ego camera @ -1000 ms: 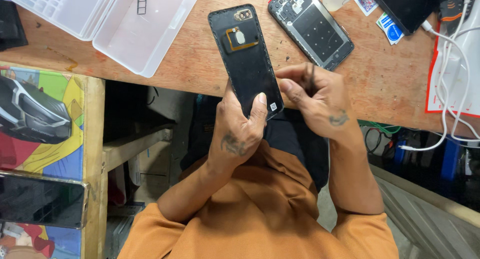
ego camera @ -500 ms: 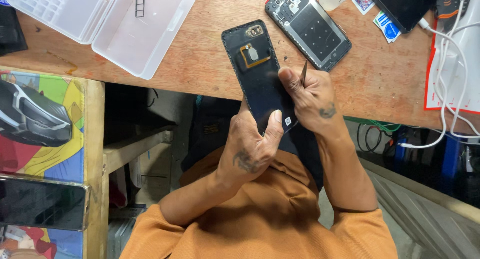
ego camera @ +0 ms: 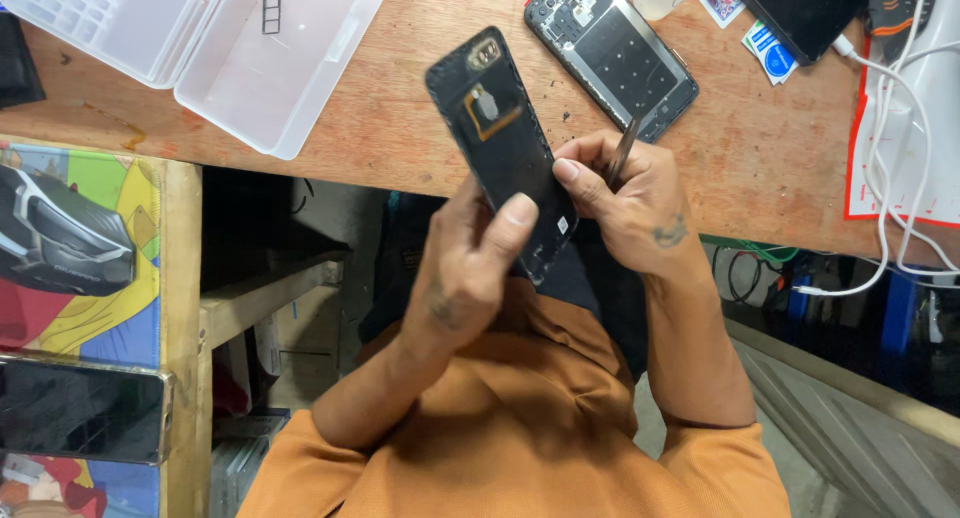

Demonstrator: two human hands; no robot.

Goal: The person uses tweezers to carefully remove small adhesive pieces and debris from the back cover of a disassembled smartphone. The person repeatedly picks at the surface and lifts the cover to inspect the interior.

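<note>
black phone back cover [ego camera: 505,148], inside up; left hand [ego camera: 470,268] grip clasps it, right hand [ego camera: 630,203] pinches tweezers [ego camera: 622,150].

— What carries the things here?

— A brown wooden table [ego camera: 400,128]. At its far left lies an open clear plastic organizer box [ego camera: 190,38], with a small black frame [ego camera: 272,8] on its lid.

— And to the right?

— An opened phone body [ego camera: 612,53], face down, then small blue-and-white packets [ego camera: 768,53], a black device [ego camera: 800,13], and a white mat with red border [ego camera: 920,108] under white cables [ego camera: 890,148].
</note>
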